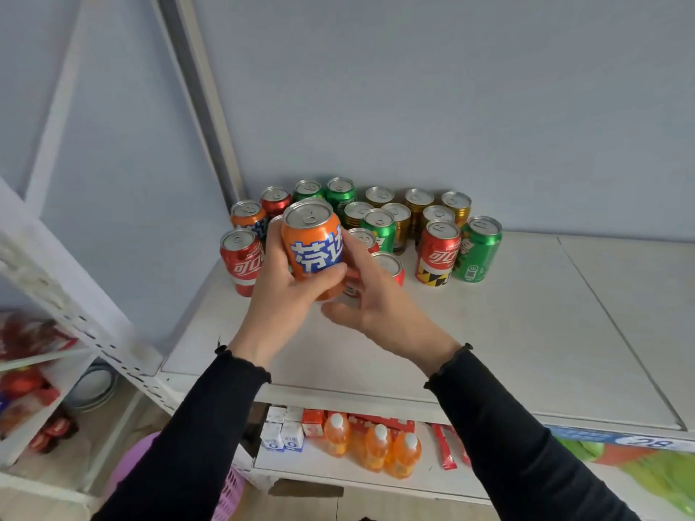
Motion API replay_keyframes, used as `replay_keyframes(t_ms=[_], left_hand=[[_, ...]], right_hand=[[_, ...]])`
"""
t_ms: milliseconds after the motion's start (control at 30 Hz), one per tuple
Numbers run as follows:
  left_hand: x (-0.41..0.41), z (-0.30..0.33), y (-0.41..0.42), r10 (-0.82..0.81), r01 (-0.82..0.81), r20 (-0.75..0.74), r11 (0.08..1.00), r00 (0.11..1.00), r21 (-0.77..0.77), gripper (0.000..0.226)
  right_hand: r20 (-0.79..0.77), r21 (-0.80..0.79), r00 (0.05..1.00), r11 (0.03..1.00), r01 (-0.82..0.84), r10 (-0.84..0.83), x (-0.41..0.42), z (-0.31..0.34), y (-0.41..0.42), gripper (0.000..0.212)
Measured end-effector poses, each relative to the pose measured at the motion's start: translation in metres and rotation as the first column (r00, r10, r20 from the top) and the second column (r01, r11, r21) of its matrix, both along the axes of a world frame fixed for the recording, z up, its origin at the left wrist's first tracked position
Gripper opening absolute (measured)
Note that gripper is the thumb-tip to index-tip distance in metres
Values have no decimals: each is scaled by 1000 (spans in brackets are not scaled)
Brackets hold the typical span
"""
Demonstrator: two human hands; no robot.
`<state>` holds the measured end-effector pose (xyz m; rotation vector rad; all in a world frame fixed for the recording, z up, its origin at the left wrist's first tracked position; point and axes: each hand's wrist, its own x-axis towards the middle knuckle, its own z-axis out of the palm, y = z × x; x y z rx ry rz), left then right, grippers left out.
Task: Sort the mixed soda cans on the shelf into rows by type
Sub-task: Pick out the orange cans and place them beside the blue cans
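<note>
Your left hand (286, 291) wraps the orange can (314, 250), lifted near the shelf's (526, 332) left cluster; your right hand (370, 295) seemingly steadies it. Smooth, rigid, likely full: grip mid-body.

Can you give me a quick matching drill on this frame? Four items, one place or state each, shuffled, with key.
Column 1
1. orange aluminium soda can with blue label
2. green aluminium soda can at the right end
3. orange plastic drink bottles
4. red aluminium cola can at the left end

Column 2
A. on the lower shelf
B. lifted, held by the left hand
C. upright beside a red can with a yellow-black checked band
D. upright, nearest the slotted white shelf post

Pairs: 1-B, 2-C, 3-A, 4-D
</note>
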<state>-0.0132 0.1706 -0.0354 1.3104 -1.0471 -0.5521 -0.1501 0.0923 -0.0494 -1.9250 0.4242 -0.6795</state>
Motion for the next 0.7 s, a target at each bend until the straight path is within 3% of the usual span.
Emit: replay_keyframes(t_ms=[133,267,300,367,433,500,567,700], left_hand=[[-1,13,-1,-37,35,18,996,999,82,61],[14,38,-3,-177,157,98,970,979,185,33],[27,44,-8,-183,150,134,964,974,220,37],[71,46,-27,-82,-14,311,955,947,295,53],[122,41,-49,24,-237,479,889,878,391,64],[162,34,-70,16,-340,555,804,832,487,72],[184,27,-87,-57,-350,551,718,832,602,64],[208,11,-109,-229,-202,403,592,886,780,62]], right_hand=[[78,-5,980,983,185,-184,17,2,4,80],[178,182,940,949,259,-291,25,1,2,61],[183,222,934,938,266,-308,25,1,0,61],[174,257,929,925,278,-328,25,1,-1,63],[170,276,926,918,285,-338,23,2,-3,66],[165,274,921,913,301,-353,21,3,-3,67],[158,261,916,911,321,-368,18,4,-1,65],[149,264,912,904,336,-382,11,7,1,62]])
